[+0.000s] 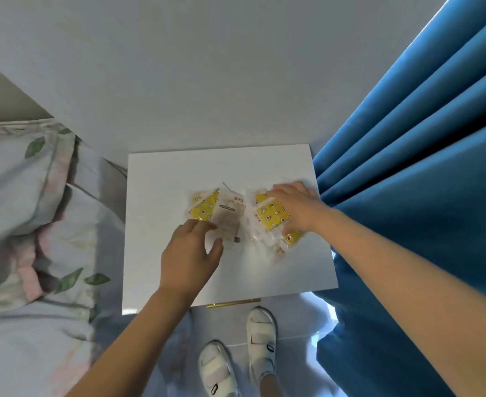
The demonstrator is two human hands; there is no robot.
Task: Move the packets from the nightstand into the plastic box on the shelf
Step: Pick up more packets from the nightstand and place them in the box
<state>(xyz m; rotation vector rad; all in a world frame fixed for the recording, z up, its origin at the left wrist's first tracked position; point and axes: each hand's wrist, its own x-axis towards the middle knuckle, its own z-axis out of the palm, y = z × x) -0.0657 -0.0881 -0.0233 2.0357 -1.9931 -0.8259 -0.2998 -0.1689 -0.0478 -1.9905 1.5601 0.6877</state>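
A pale grey wall (207, 67) fills the upper part of the view, plain and unmarked. Down the right side hangs a blue curtain (425, 167) in deep folds, reaching from the top corner to the floor and brushing the right edge of the nightstand. On the left lies a bed (21, 253) with light bedding printed in green leaves and pink flowers, a pillow (15, 173) at its head against the wall. The floor (293, 316) below is pale and glossy, and two feet in white strapped shoes (260, 336) stand on it just in front of the nightstand.

The nightstand (178, 173) is white with a smooth, shiny top, set between bed and curtain, its back edge against the wall. A thin gold handle (233, 303) shows at its front edge.

Two groups of packets lie on the middle of the top, side by side. The left packets (219, 210) are clear wrappers with yellow patterned panels and a pale printed label. The right packets (270, 222) are the same kind, bunched nearer the curtain.

The left hand (190, 253) reaches to the near edge of the left packets, fingers curled onto the wrapper and thumb spread apart; whether it grips is unclear. The right hand (296, 207) lies over the right packets, fingers spread and bent down onto them.
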